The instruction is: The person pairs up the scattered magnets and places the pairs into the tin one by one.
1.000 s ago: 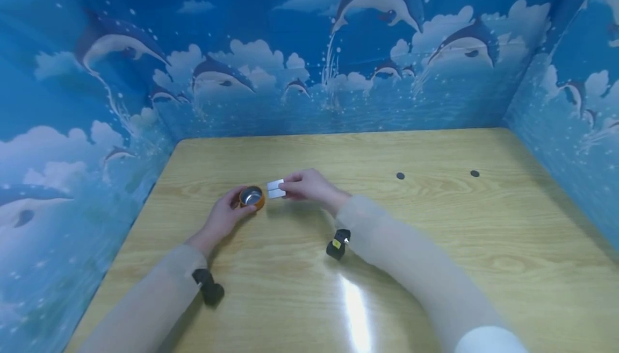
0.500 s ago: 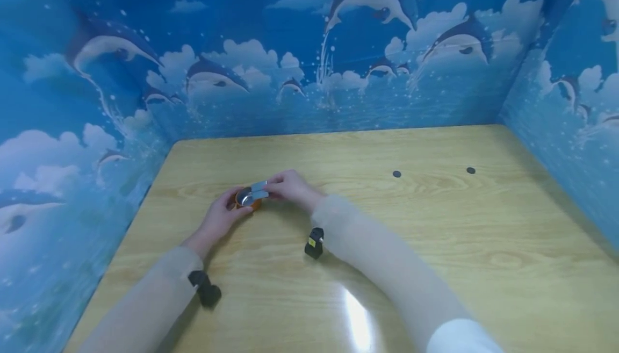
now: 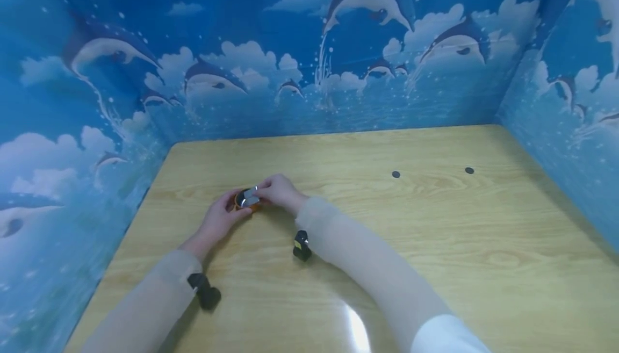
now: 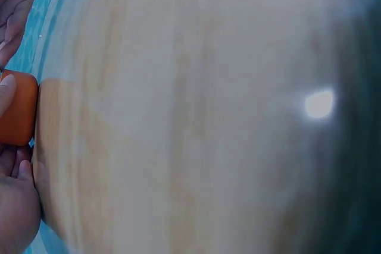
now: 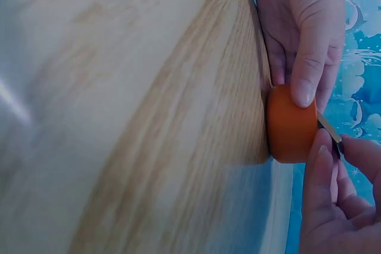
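Note:
A small orange round cup [image 5: 292, 129] with a shiny metal inside stands on the wooden table. My left hand [image 3: 220, 221] holds it, fingers round its far side and thumb on its near side. My right hand [image 3: 279, 192] pinches a flat silver piece [image 3: 251, 201] with a dividing line across its middle. In the head view that piece overlaps the cup's mouth; in the right wrist view the thin dark-edged piece [image 5: 331, 132] tilts at the rim, between thumb and fingers. The left wrist view catches only part of the cup [image 4: 21, 111]. Fingers partly hide the cup.
The wood-grain table [image 3: 435, 245] spreads to the right and front. Two dark round discs [image 3: 396, 174] lie farther right. Blue dolphin-print curtains [image 3: 300, 95] enclose the back and both sides. Small black cameras [image 3: 302, 245] sit on both wrists.
My right hand has moved left, bringing the silver piece from beside the cup to over its mouth, where it now tilts at the rim. The left hand keeps holding the cup.

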Tool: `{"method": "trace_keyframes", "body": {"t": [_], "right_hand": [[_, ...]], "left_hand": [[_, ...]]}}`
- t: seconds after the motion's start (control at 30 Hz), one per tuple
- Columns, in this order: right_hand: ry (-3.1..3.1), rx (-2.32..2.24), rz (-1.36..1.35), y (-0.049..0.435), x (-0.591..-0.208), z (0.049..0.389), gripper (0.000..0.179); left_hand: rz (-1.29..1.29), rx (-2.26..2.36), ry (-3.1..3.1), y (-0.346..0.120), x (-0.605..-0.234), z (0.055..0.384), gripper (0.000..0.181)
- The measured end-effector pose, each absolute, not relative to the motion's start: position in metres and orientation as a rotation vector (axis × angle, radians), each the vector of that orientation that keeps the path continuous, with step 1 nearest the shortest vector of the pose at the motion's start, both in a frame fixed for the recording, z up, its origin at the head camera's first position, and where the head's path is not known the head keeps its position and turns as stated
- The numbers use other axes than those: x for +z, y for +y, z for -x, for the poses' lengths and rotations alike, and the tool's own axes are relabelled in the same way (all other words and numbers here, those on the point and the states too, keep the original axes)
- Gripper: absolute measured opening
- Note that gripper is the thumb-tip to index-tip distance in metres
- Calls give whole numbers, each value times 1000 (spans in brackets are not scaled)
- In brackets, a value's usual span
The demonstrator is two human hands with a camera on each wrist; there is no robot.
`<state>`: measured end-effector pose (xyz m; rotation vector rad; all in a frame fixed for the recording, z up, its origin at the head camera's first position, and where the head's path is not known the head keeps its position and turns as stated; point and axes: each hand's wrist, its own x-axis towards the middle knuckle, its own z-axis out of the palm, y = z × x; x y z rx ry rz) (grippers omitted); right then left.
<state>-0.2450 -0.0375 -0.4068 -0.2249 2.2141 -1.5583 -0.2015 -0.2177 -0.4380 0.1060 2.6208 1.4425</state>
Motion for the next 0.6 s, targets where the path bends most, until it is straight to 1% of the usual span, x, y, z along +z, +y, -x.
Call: {"method": "trace_keyframes", "body": {"t": [0.23, 0.6], "right_hand": [[2181, -1598, 178, -39, -406, 245, 17], [2273, -1479, 236, -43, -407, 249, 15]], "left_hand": [[-134, 1454, 2630, -215, -435, 200, 65], [-129, 1464, 2644, -214, -436, 200, 61]]}}
